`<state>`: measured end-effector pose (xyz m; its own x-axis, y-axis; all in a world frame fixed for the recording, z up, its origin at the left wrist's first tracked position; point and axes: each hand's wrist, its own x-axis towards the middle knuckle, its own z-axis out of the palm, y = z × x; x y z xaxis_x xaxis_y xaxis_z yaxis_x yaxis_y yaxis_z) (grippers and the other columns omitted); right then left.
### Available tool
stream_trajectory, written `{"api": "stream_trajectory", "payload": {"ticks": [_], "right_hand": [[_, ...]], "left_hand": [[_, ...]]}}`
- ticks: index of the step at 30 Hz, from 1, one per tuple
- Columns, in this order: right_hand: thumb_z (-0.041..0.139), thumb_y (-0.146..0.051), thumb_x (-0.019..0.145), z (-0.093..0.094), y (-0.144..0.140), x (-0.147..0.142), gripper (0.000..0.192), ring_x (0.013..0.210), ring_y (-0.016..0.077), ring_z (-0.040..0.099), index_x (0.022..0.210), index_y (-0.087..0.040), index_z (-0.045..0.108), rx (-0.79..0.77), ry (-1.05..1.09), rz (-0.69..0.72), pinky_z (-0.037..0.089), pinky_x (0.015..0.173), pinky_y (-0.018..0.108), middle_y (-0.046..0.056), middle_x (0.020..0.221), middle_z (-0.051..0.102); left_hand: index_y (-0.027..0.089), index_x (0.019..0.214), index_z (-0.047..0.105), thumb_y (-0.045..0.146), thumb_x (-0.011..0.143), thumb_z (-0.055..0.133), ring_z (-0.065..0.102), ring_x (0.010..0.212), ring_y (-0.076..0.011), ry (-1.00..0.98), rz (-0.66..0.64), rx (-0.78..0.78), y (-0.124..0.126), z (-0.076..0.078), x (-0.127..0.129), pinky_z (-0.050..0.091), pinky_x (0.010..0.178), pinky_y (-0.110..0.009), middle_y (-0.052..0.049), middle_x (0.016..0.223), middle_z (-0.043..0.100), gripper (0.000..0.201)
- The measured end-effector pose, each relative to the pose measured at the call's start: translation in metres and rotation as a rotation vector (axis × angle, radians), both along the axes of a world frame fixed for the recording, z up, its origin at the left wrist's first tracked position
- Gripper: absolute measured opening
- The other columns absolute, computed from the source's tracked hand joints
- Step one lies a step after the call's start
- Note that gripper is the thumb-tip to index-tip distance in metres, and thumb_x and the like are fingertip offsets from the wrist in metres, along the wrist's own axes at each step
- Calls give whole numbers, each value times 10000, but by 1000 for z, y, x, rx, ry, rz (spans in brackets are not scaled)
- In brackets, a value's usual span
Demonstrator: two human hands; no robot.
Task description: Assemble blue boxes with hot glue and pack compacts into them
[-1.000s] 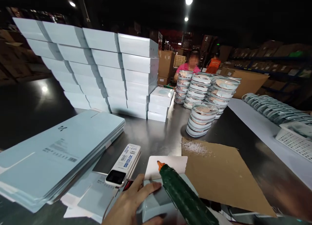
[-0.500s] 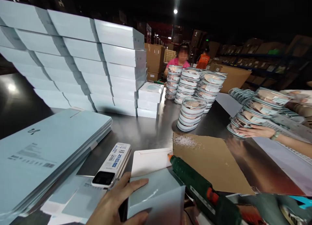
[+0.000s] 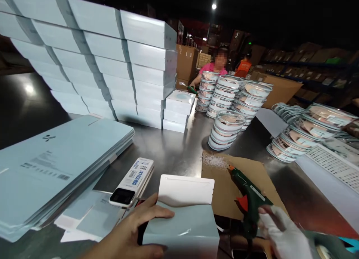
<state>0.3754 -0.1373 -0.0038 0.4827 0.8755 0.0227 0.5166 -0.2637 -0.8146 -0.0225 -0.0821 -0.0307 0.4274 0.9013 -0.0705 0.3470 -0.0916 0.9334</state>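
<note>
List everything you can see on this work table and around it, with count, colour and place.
open box: one, pale blue, white flap up, front centre
glue gun: one, dark green, orange tip, over the cardboard
cardboard sheet: one, brown, right of the box
white device: one, dark screen, left of the box
flat cartons: a stack, pale blue, left
closed boxes: many, pale blue, stacked at rear left
round containers: several stacks, clear, rear right
metal table: one, grey
co-worker: one, pink top, far end
left hand: bare, on the box
right hand: white glove, holding the gun
</note>
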Motion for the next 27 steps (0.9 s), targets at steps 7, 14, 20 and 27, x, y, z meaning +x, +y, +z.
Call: {"api": "stream_trajectory", "payload": {"ticks": [7, 14, 20, 27], "right_hand": [[747, -612, 810, -4, 20, -107, 992, 1223, 331, 666, 1606, -349, 216, 282, 160, 700, 588, 942, 441, 117, 1313, 685], [778, -409, 852, 13, 25, -96, 618, 1139, 260, 681, 1421, -392, 539, 404, 5, 973, 577, 956, 344, 80, 1294, 626], [741, -353, 898, 24, 35, -93, 453, 1089, 201, 684, 1330, -417, 623, 399, -27, 1065, 558, 940, 281, 42, 1216, 635], [544, -724, 900, 4, 28, -69, 669, 1320, 326, 609, 1501, -453, 430, 221, 409, 599, 601, 944, 471, 71, 1541, 536]], "left_hand": [[362, 1080, 692, 500, 715, 878, 578, 1333, -364, -417, 174, 26, -10, -7, 28, 507, 1054, -465, -39, 1483, 580, 433], [362, 1212, 653, 412, 892, 753, 609, 1156, -257, -409, 93, 182, -4, -5, 34, 514, 1003, -338, -38, 1214, 585, 338], [317, 1050, 784, 474, 918, 694, 593, 1090, -224, -215, -112, 129, 7, 19, 19, 492, 1031, -331, -57, 1173, 554, 224], [273, 1062, 746, 586, 822, 768, 685, 1027, -263, -519, 569, 31, 22, 30, 3, 586, 801, -284, -49, 1205, 683, 395]]}}
